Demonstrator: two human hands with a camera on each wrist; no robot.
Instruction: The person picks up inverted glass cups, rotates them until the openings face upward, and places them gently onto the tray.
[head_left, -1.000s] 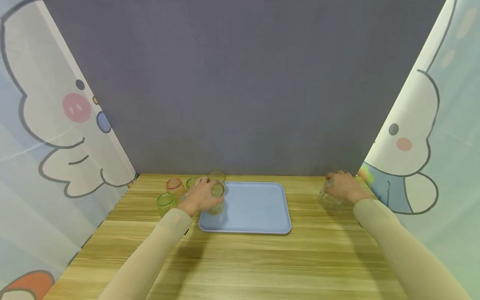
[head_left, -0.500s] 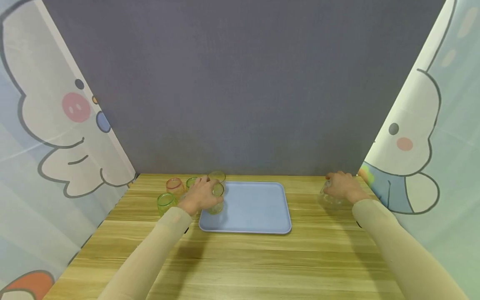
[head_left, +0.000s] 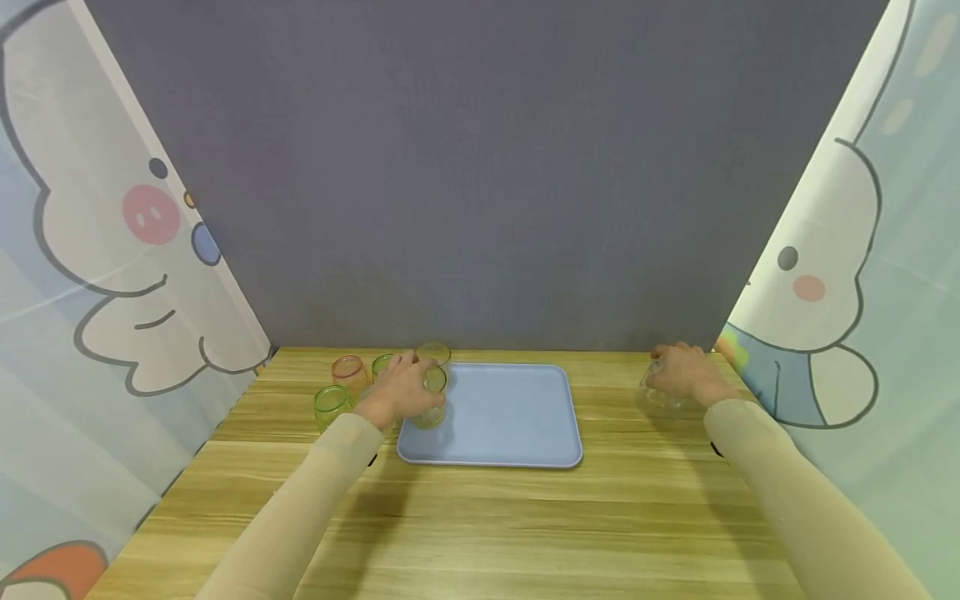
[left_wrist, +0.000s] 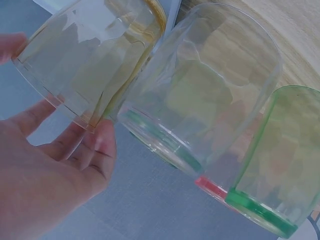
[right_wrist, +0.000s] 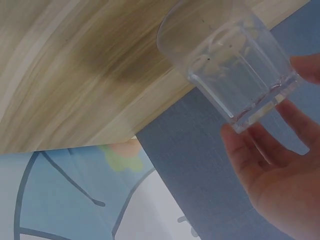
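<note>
Head view, and both hands are busy, at opposite ends of the counter (head_left: pixel 480 533)! On the near-left side, the left hand (head_left: pixel 402 387) has its fingers (left_wrist: pixel 37 115) curled and spread to a glass's width, gripping the amber-edged glass (left_wrist: pixel 90 60) by one end. That glass sits at the left end of the pale blue tray (head_left: pixel 506 417); whether its bottom touches the tray, these angles can't settle.

Close beside it, the left wrist view picks up a clear glass (left_wrist: pixel 200 85), mostly hidden by the hand from above. Next along, a green-edged glass (left_wrist: pixel 280 160) and a red-edged glass (head_left: pixel 350 373), with a second green-edged glass (head_left: pixel 382 364) peeking out behind the knuckles and a yellowish glass (head_left: pixel 434 353) by the tray's back left corner.

Over to the right hand (head_left: pixel 681 371), well apart from the tray! Its fingers bend around the thick base of a plain glass (right_wrist: pixel 240 70), which is upside down, its mouth towards the counter. Behind it all rises the dark grey panel (head_left: pixel 487 167), cartoon curtains (head_left: pixel 112 275) flanking it.
</note>
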